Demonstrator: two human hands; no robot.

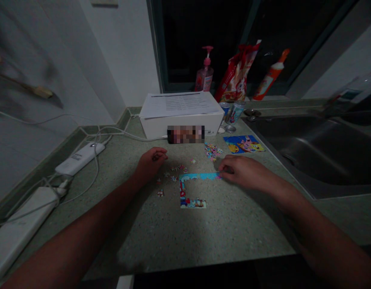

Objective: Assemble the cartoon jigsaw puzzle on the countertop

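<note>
dim overall exposure, with one soft pool of light on the speckled tabletop and falloff toward the frame corners. the window reads black. the left hand and its forearm throw a broad, soft shadow across the surface. the wall at left appears smeared with blur. the stainless steel sink shows only a dull sheen, no hard glare. wide-angle bending distorts the frame edges. a pixelated patch obscures detail.

Premises: a domestic kitchen. Evidence: a stainless steel sink set into a speckled stone table, with a pink pump soap bottle and a snack bag standing before a dark window.
</note>
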